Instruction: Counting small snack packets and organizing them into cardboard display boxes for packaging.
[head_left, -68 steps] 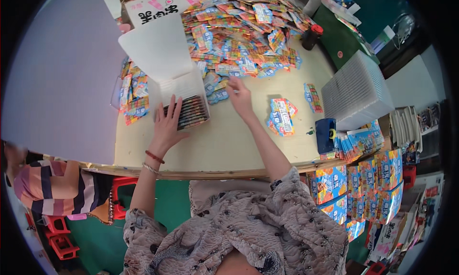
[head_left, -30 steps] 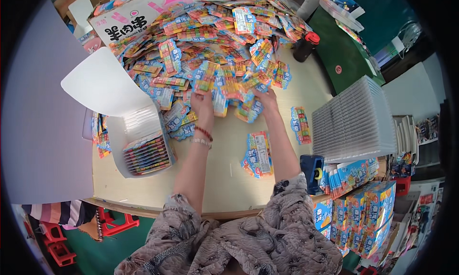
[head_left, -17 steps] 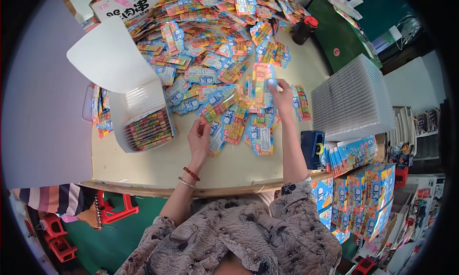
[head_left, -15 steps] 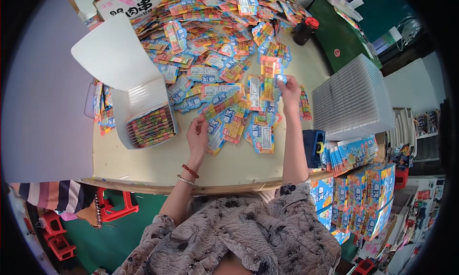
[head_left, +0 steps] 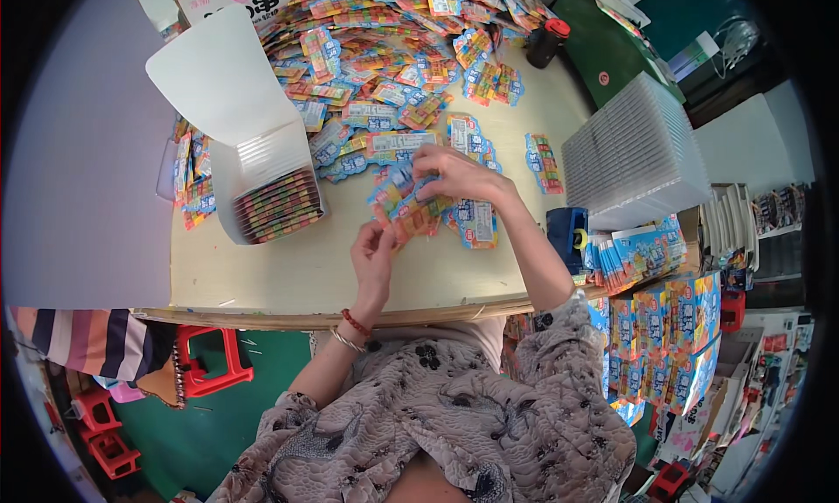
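My left hand (head_left: 373,256), with a red bead bracelet and a pale bangle at the wrist, pinches the lower edge of colourful candy packets (head_left: 411,216). Over the same packets, my right hand (head_left: 461,174) curls its fingers down on their upper end, and it partly hides them. How many packets lie between the hands is unclear. To the left stands a white box (head_left: 229,181) with its lid up, holding a row of packets (head_left: 280,210) on edge. Further packets (head_left: 472,219) lie flat just right of my hands.
A large heap of packets (head_left: 367,62) covers the far table. At right are a single packet (head_left: 545,164), a stack of clear plastic trays (head_left: 634,149), a blue tape dispenser (head_left: 566,239) and a dark red-lidded bottle (head_left: 548,42). Blue printed boxes (head_left: 664,337) stand beyond the table's right edge.
My right hand has swung left and nearer with its packet, from the right of the pile to meet my left hand. My left hand has shifted slightly right.
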Tool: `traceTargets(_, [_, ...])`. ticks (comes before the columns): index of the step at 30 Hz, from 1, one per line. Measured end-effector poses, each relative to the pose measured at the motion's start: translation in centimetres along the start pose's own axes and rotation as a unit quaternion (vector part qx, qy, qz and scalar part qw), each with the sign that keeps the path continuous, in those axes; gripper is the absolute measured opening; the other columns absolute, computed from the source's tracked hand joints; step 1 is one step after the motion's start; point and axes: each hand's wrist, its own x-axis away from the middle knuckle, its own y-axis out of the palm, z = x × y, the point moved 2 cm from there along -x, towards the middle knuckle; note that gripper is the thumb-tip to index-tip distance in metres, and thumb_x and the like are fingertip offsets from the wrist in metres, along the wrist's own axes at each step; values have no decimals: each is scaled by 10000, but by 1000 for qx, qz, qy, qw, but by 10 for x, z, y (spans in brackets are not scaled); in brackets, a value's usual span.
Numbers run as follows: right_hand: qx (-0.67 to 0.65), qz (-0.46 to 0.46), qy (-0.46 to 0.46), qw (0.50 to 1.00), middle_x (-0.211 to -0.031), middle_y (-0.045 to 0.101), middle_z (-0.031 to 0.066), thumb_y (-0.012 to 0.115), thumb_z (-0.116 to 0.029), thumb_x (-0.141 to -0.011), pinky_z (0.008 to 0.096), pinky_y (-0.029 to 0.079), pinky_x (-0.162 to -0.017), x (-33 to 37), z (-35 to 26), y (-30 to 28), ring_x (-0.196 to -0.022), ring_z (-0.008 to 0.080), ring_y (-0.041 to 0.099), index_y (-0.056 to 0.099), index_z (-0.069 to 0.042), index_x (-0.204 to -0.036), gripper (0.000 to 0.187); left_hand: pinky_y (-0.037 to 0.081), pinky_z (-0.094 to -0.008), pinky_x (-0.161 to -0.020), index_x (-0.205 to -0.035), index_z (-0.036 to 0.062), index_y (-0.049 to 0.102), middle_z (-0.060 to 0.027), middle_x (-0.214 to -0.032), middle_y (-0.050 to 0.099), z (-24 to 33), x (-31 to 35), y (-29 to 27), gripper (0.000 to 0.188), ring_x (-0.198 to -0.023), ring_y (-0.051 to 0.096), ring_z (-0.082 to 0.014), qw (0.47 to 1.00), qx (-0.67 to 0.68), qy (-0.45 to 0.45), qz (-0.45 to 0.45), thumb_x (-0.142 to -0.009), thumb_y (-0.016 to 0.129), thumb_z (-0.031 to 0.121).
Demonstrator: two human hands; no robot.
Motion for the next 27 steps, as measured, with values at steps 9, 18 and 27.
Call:
traceTargets(9, [-46,-178,149,972,-950,601,119,709,-47,-734,390,447,-796,30,-6,-7,-918,293,579,431,-129,-1290,626,354,-418,-948,-1317,0,417,-153,-1135,529,14,9,-31,660,-1090,475,-328,821,-522,229,37,-753,719,164])
traceTargets(18, [173,-282,153,931,-1054,609,172,784,-69,-649,418,437,-942,-24,9,19,-1133,344,543,430,-115,-1335,774,503,-369,-748,-1257,2,460,-193,-1120,555,-4,-37,-33,582,-905,614,-295,891,-424,137,-87,-730,698,68])
traceTargets(27, [278,-25,-11,960,-934,648,106,801,-137,-625,434,396,-977,24,15,-6,-1126,325,523,635,-58,-1002,419,502,-356,-625,-1188,-8,456,-196,-918,624,16,5,-71,449,-720,639,-303,893,-440,80,-57,-792,652,70])
